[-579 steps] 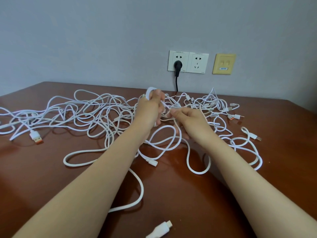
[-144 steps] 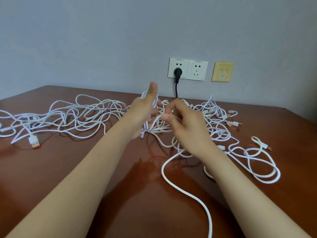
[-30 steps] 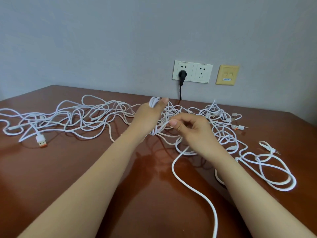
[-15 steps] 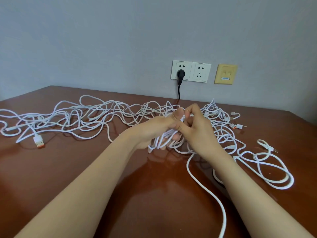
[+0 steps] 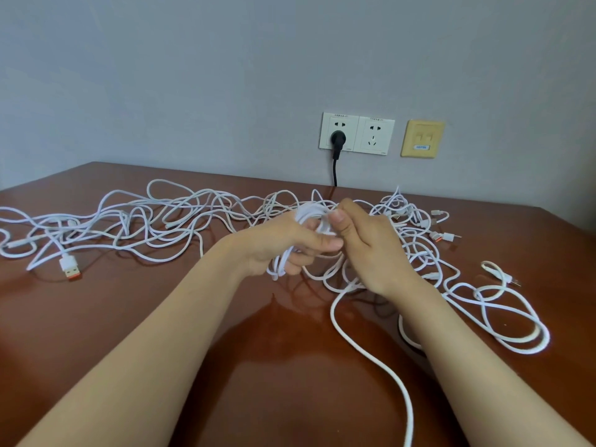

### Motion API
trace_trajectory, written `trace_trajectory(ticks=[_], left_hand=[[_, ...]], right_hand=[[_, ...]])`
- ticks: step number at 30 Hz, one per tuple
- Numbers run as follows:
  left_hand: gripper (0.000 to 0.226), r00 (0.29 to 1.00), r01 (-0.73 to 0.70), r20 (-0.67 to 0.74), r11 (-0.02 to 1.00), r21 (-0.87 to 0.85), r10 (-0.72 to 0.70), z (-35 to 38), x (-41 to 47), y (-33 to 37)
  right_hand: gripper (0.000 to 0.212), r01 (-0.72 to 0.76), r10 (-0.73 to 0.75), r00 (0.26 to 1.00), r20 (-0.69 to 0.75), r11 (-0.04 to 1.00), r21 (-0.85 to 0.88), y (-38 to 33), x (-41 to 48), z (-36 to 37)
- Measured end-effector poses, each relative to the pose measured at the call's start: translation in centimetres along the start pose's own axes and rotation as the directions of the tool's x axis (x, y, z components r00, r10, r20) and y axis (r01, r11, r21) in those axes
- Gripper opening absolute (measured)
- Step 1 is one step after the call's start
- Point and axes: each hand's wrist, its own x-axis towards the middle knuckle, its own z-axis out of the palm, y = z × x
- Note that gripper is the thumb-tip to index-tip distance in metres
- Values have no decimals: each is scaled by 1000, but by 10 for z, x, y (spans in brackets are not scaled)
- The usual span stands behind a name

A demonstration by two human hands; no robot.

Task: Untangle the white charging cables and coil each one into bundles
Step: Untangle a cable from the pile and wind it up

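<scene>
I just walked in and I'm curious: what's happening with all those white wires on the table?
A person is coiling white charging cables on a brown table. The left hand holds a small coil in its grip, and the right hand pinches a strand of it. A loose length trails from under the right hand toward the person. The rest lie tangled across the table, not yet bundled.

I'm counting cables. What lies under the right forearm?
A thick white cable loop passes under the right forearm on the table; where it runs beneath is covered.
</scene>
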Motion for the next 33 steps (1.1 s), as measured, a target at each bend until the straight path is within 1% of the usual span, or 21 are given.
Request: trace_trajectory(ticks=[2,5,9,10,11,14,16,19,22,26,27,29,31,33], left_hand=[[24,999,-22,21,991,-134,25,-6,3,0],[21,998,-46,-49,961,-274,34,-10,4,0],[20,989,-126,-127,877,-464,76,-17,5,1],[19,987,-140,-143,854,-500,78,-19,6,2],[20,985,-144,-159,853,-501,73,-20,6,3],[23,979,-151,-193,893,-424,73,-19,8,2],[26,977,-126,-208,920,-371,50,-17,11,0],[27,968,-98,-250,945,-312,17,-15,13,-3],[23,967,-73,-254,975,-209,17,-14,12,-4],[23,980,-6,-198,1000,11,8,-2,9,-3],[23,983,-3,-185,1000,29,9,2,9,-4],[22,980,-23,-196,1000,6,23,8,11,-5],[24,963,-64,-264,998,-11,58,9,14,-5],[22,924,-120,-368,992,-28,101,7,18,-6]], right_hand=[[39,10,-10,1000,-6,1000,-12,3,0,0],[40,23,-20,999,30,997,-78,3,-1,1],[34,-81,87,994,59,991,-106,9,-2,0],[33,-99,106,993,56,989,-111,10,-2,-1],[32,-105,111,993,47,987,-119,11,-2,-2],[33,-92,92,996,-7,989,-114,11,-3,-2],[30,-69,65,997,-44,993,-93,8,-2,-1],[34,-29,24,996,-90,998,-61,4,0,-1],[33,-71,72,991,-112,997,18,2,0,0],[24,-126,138,982,-131,987,99,-1,0,2],[25,-146,161,978,-130,983,115,-1,0,2],[27,-178,192,974,-119,977,114,-1,2,1],[28,-206,210,974,-85,977,57,0,2,0],[32,-204,204,979,-13,979,-29,-2,2,1]])
